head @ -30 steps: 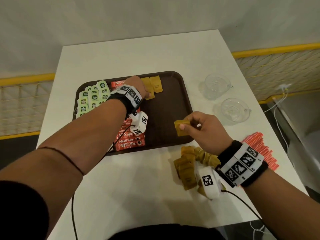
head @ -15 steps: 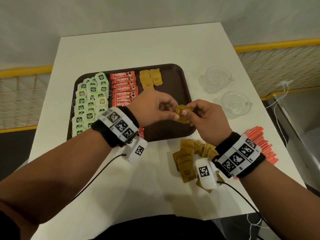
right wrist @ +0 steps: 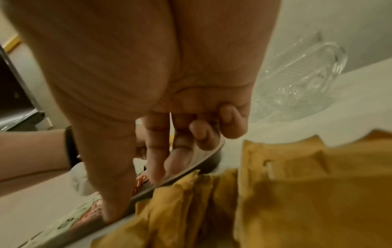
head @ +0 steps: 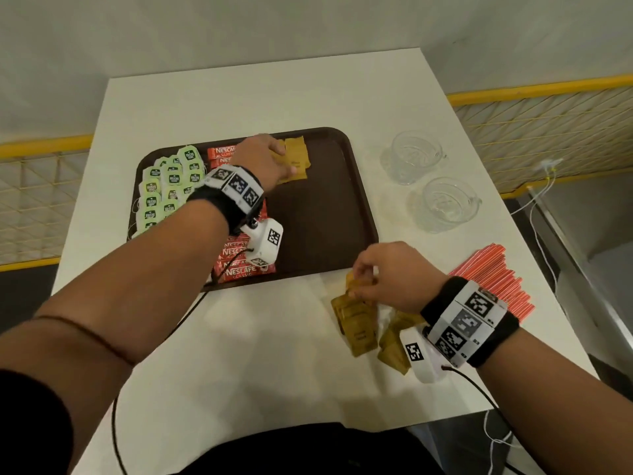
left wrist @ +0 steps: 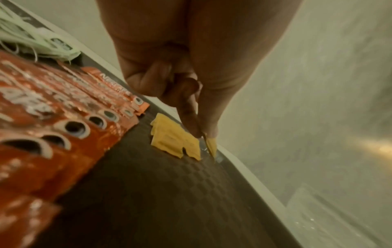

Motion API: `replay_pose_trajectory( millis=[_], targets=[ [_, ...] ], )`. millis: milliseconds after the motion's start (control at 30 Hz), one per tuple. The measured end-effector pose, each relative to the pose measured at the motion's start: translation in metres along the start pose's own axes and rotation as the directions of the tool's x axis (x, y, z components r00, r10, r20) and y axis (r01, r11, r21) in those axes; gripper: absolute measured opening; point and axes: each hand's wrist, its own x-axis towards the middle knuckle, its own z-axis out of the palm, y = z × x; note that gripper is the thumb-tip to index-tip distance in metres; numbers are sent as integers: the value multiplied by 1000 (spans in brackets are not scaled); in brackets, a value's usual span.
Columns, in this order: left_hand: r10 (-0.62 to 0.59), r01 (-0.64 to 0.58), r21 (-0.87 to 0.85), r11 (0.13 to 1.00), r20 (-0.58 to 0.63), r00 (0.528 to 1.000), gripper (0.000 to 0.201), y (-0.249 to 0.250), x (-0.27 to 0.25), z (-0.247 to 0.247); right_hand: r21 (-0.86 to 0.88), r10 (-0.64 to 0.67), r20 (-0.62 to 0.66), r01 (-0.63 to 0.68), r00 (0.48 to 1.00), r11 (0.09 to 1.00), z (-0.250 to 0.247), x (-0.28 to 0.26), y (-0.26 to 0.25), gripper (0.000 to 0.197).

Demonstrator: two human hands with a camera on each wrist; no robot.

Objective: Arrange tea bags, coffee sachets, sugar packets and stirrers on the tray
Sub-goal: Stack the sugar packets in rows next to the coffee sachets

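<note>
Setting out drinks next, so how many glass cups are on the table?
2. One glass cup stands right of the tray; the second glass cup sits nearer, beside the red stirrers.

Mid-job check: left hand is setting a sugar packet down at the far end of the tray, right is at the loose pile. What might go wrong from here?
1. The left hand pinches a sugar packet right at the tray's far rim; it may land on the rim or knock the placed packets.
2. The left wrist camera hangs over the coffee sachets and may drag them.
3. The right hand may lift several packets from the overlapping pile.
</note>
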Motion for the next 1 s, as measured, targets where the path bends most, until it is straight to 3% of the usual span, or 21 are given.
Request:
replay_pose_trajectory(
  millis=[100, 300, 433, 533, 667, 767, 900, 1000],
  targets=[
    [-65, 65, 35, 997, 3, 998, 37, 7, 16, 11, -98, 59, 108, -49, 992, 994, 4, -4, -2, 18],
    [-55, 36, 264, 964, 65, 996, 38, 22, 32, 21, -180, 69, 141, -43, 988, 983, 10, -4, -3, 16],
    [-90, 63, 315, 947, 74, 993, 37, 22, 34, 24, -173, 46, 148, -19, 988, 985, 11, -7, -3, 22],
    [-70, 53, 303, 951, 46, 996, 37, 21, 31, 24, -202, 22, 162, 11, 987, 979, 11, -9, -5, 16],
    [25, -21, 156, 988, -26, 999, 23, 20, 12, 20, -213, -28, 169, 64, 985, 975, 12, -11, -3, 9],
    [146, -142, 73, 987, -51, 988, 19, 25, -22, 15, -147, -56, 158, 79, 986, 986, 8, -14, -1, 7],
    [312, -314, 36, 949, 61, 948, 24, 34, -82, 13, -20, -104, 113, 107, 988, 994, -2, -21, 4, 8],
    [364, -382, 44, 923, 226, 904, 28, 33, -123, 16, 50, -126, 46, 124, 991, 991, -6, -24, 10, 6]
  ],
)
